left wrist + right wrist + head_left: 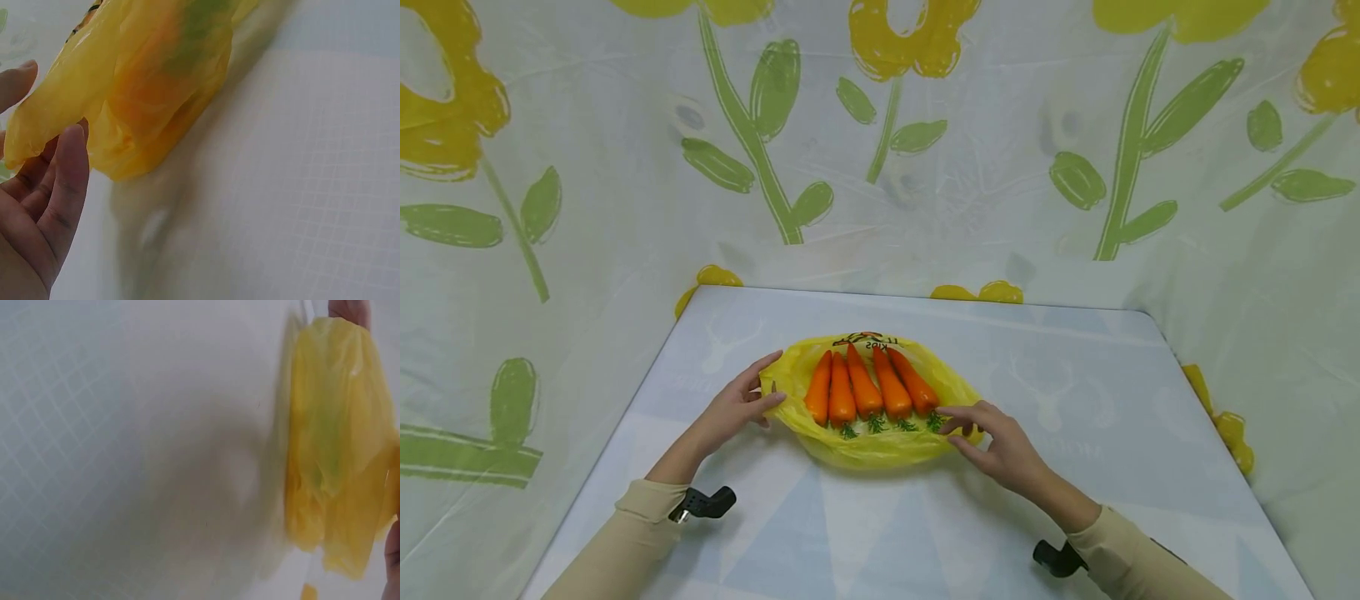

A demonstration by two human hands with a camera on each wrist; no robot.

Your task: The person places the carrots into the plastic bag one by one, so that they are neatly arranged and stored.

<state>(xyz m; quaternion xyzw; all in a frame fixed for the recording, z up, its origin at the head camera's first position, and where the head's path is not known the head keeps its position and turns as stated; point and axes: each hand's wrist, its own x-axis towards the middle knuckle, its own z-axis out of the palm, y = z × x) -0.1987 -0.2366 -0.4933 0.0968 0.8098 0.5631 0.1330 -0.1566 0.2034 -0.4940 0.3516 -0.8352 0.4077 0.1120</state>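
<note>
Several orange carrots (865,387) with green tops lie side by side in the mouth of a thin yellow plastic bag (880,454), their pointed ends away from me. At the bag's left end, my left hand (741,404) pinches the edge between thumb and fingers. In the left wrist view a corner of the bag (56,119) passes between the left thumb (72,162) and fingers. My right hand (1003,446) holds the rim at the right end, fingertips beside the nearest carrot top. Only a sliver of that hand (392,556) shows in the right wrist view.
Under the bag is a white table (1075,400) with pale blue triangles and faint antler prints. Behind and beside it hangs a pale curtain (985,167) with yellow flowers and green leaves. A black wrist device (707,502) sits at the left cuff, another (1058,558) at the right.
</note>
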